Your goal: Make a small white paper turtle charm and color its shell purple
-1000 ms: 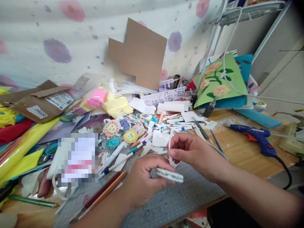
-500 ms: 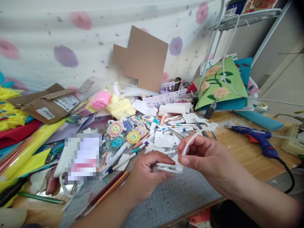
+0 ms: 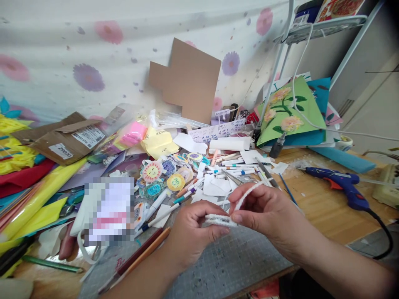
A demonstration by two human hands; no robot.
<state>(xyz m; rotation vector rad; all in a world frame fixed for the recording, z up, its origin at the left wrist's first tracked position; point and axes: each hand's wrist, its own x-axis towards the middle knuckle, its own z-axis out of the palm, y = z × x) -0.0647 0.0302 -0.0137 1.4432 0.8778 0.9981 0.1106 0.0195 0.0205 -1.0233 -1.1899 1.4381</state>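
Observation:
My left hand [image 3: 190, 232] is closed on a small flat white paper piece [image 3: 218, 219], held edge-on above the grey cutting mat [image 3: 230, 261]. My right hand [image 3: 264, 211] pinches a thin white strip [image 3: 247, 195] that runs from that piece up over my fingers. The two hands touch at the piece, near the front of the desk.
Markers [image 3: 233, 166], paper scraps and coloured flower cut-outs [image 3: 152, 171] litter the desk behind my hands. A blue glue gun [image 3: 339, 182] lies on the wood at right, its cord trailing forward. Pencils [image 3: 140, 257] lie at left front. Cardboard [image 3: 187, 79] leans on the wall; coloured sheets pile left.
The paper piece has turned flatter and risen slightly. My right hand has drawn the white strip from hanging upright to slanting up and to the right.

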